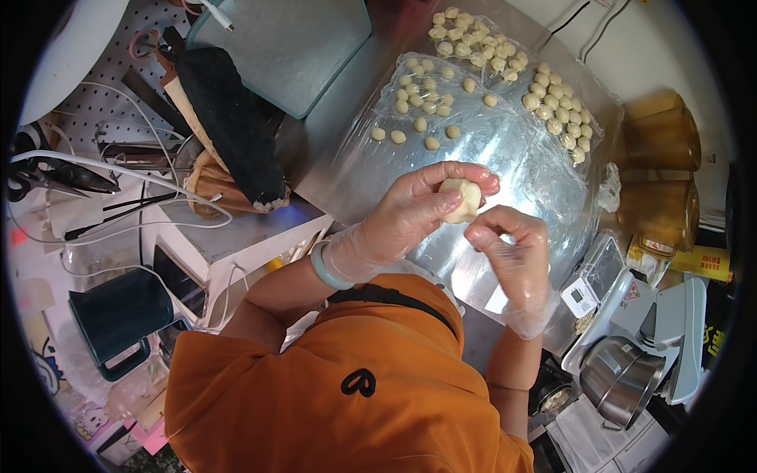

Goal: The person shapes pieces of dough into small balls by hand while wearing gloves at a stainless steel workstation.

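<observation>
Both of my hands wear clear plastic gloves. A lump of pale dough [461, 200] is held in my left hand [408, 213], between the thumb and the curled fingers. Close to the lump's lower right side is my right hand [514, 248], with thumb and fingertips pinched together; whether a bit of dough is between them cannot be told. Beyond the hands, several small dough balls [432, 143] lie loose on a shiny metal work surface [437, 248]. More balls lie in groups under clear plastic film [426, 88] at the back and at the right.
A teal-edged board [290, 47] stands at the back left, near a black cloth item [230, 118]. Amber containers [659, 207] line the right side. Lower right are a small digital device [579, 297], a kitchen scale [680, 331] and steel bowls [621, 378]. A dark pitcher [121, 319] and white cables are at left.
</observation>
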Tool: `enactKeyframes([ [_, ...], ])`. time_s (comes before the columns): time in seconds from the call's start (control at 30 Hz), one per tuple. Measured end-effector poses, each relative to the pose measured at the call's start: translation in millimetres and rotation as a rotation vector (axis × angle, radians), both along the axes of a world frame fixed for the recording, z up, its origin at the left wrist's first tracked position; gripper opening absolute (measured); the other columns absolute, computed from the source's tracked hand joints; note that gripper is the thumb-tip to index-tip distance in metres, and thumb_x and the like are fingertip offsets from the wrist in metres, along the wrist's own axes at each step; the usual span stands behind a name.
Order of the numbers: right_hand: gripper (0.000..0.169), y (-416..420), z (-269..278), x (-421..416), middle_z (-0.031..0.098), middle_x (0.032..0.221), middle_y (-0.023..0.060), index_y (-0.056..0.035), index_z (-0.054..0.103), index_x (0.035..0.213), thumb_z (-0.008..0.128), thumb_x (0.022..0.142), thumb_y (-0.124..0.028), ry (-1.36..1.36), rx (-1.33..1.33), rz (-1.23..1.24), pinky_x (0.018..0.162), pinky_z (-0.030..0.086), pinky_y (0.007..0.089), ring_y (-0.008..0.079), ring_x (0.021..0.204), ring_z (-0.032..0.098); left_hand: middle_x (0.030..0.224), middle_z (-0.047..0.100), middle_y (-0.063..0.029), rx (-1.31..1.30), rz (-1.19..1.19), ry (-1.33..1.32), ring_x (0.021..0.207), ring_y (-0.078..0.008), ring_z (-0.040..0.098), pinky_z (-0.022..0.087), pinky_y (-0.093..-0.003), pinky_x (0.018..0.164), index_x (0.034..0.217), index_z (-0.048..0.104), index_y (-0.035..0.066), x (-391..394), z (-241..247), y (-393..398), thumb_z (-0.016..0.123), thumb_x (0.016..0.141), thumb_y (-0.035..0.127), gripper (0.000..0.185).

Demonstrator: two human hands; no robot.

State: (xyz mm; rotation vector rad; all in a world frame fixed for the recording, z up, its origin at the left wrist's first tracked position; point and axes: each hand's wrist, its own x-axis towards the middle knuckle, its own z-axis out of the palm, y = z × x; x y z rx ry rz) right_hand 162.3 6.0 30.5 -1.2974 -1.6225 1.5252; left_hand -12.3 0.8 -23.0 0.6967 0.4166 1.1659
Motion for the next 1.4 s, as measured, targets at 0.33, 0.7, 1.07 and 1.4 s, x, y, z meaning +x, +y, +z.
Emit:
enactKeyframes([
  [0.33,0.008,7,10,-6,0.063,0.071,0.0086,0.0026,0.065,0.088,0.068,0.082,-0.002,-0.203,0.333,0.021,0.058,0.046,0.0252,0.0131,0.061,0.056,0.141,0.042,-0.0162,0.112,-0.112,0.119,0.130,-0.0231,0.042,0.033,-0.0358,0.109,0.137,0.038,-0.003,-2,4,3,0.052,0.096,0.022,0.050],
  [0.7,0.017,17,21,8,0.062,0.071,0.0083,0.0014,0.063,0.083,0.074,0.079,-0.010,-0.224,0.282,0.165,0.054,0.045,0.0278,0.0158,0.056,0.055,0.143,0.039,-0.0127,0.264,-0.236,0.445,0.130,-0.0196,0.041,0.036,-0.0310,0.106,0.143,0.029,0.001,-5,15,8,0.062,0.086,0.000,0.065],
  [1.07,0.015,20,25,5,0.056,0.068,0.0102,-0.0005,0.060,0.081,0.072,0.079,-0.009,-0.253,0.386,0.077,0.054,0.046,0.0313,0.0237,0.057,0.055,0.112,0.058,-0.0084,0.044,-0.009,0.301,0.104,-0.0136,0.056,0.048,-0.0262,0.091,0.122,0.051,0.000,-6,16,6,0.069,0.082,-0.003,0.045],
  [1.4,0.015,21,22,10,0.057,0.067,0.0103,-0.0014,0.060,0.078,0.072,0.079,-0.012,-0.325,0.427,0.209,0.054,0.045,0.0332,0.0271,0.059,0.057,0.118,0.055,-0.0059,0.075,-0.185,0.514,0.107,-0.0113,0.053,0.045,-0.0257,0.092,0.130,0.049,-0.001,-11,25,5,0.067,0.084,0.000,0.049],
])
